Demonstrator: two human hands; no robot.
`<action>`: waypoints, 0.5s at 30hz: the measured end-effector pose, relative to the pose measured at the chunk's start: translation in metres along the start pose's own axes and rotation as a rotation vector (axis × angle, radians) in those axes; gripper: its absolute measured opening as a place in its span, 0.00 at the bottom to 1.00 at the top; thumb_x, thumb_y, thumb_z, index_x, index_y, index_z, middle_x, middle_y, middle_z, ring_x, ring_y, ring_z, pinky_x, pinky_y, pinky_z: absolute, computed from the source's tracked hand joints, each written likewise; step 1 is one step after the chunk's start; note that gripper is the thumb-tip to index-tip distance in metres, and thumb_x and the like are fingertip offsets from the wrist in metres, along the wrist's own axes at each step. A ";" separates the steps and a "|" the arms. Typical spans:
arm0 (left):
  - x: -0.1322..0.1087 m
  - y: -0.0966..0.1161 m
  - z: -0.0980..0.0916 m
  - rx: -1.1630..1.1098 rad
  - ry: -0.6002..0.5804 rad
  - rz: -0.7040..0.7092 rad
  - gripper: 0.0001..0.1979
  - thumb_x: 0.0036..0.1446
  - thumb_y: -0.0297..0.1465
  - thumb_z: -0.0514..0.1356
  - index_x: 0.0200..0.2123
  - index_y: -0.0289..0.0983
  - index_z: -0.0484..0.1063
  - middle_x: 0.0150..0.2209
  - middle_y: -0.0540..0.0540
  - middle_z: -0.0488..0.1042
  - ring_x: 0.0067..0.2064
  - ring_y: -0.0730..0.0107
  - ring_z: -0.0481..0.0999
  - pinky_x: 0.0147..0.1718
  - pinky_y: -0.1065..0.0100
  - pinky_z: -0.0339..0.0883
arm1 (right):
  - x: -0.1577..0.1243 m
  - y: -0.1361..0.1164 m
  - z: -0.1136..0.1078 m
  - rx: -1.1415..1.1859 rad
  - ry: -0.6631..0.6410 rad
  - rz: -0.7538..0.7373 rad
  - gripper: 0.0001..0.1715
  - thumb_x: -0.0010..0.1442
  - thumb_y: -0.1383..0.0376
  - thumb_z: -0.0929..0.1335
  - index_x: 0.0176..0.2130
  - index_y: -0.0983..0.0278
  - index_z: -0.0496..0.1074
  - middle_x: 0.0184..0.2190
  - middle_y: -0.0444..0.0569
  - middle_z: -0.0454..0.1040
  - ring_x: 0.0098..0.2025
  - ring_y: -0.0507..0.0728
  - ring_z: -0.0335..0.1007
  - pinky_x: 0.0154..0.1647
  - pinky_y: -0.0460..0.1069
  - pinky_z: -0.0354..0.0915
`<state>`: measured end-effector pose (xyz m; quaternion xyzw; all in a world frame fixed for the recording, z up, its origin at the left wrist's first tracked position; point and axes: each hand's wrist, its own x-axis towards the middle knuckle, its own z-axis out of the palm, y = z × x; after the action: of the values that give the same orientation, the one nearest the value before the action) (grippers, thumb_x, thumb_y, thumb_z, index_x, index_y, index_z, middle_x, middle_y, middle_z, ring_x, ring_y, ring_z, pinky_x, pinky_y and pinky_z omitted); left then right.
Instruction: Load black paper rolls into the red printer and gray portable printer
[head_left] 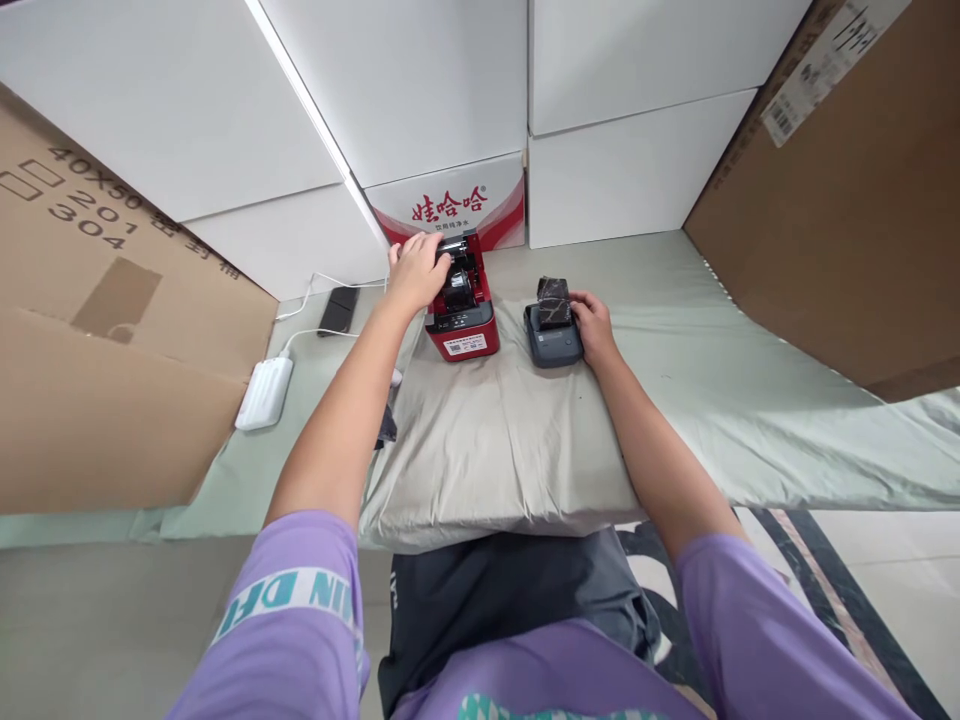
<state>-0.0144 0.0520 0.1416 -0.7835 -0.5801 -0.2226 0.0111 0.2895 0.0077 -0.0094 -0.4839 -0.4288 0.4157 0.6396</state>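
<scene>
A red and black label printer stands on the cloth with its top open, showing black parts inside. My left hand is closed over the raised back part of it, thumb and fingers pressed against its left side. To the right sits a smaller dark grey label printer, with a black marbled rectangular piece standing up from its top. My right hand grips the right side of this grey printer; some of its fingertips are hidden behind it.
A white power bank with a white cable and a black phone lie at left. White boxes line the back; large cardboard boxes flank both sides. A dark item shows partly behind my left forearm. The cloth-covered surface ends near my body.
</scene>
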 end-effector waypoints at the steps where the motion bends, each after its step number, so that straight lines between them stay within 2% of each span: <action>1: 0.000 0.001 0.000 0.017 -0.016 -0.015 0.25 0.68 0.35 0.49 0.65 0.44 0.68 0.67 0.40 0.69 0.70 0.48 0.62 0.71 0.42 0.45 | 0.000 0.000 0.000 -0.008 -0.002 -0.004 0.19 0.50 0.56 0.67 0.42 0.60 0.75 0.44 0.48 0.81 0.52 0.60 0.76 0.63 0.58 0.68; 7: -0.013 0.004 -0.009 0.052 -0.033 0.047 0.29 0.63 0.28 0.52 0.67 0.45 0.65 0.66 0.41 0.71 0.68 0.48 0.65 0.71 0.42 0.43 | 0.000 -0.001 0.001 -0.006 -0.023 -0.003 0.20 0.50 0.57 0.67 0.42 0.60 0.75 0.44 0.48 0.81 0.52 0.60 0.76 0.64 0.58 0.68; 11: -0.021 0.000 -0.007 0.071 -0.033 0.149 0.27 0.60 0.25 0.53 0.61 0.47 0.72 0.71 0.45 0.64 0.74 0.49 0.56 0.72 0.39 0.40 | 0.001 -0.001 0.001 -0.004 -0.004 0.000 0.19 0.50 0.57 0.67 0.42 0.60 0.75 0.44 0.47 0.81 0.51 0.60 0.76 0.64 0.59 0.68; 13: -0.023 -0.004 -0.003 0.096 -0.070 0.182 0.24 0.60 0.26 0.54 0.57 0.47 0.75 0.75 0.47 0.58 0.77 0.46 0.50 0.72 0.37 0.37 | 0.000 -0.002 0.001 0.004 0.005 0.006 0.19 0.49 0.56 0.68 0.41 0.60 0.75 0.44 0.47 0.81 0.51 0.60 0.76 0.63 0.59 0.68; 15: -0.024 -0.008 0.000 0.113 -0.111 0.205 0.24 0.60 0.29 0.56 0.59 0.49 0.75 0.77 0.49 0.52 0.78 0.44 0.45 0.73 0.36 0.35 | -0.002 -0.004 0.002 0.013 0.008 0.011 0.19 0.48 0.56 0.68 0.40 0.60 0.75 0.43 0.47 0.81 0.51 0.61 0.76 0.63 0.59 0.68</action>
<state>-0.0275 0.0332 0.1310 -0.8479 -0.5083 -0.1438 0.0457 0.2878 0.0059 -0.0054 -0.4839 -0.4209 0.4202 0.6420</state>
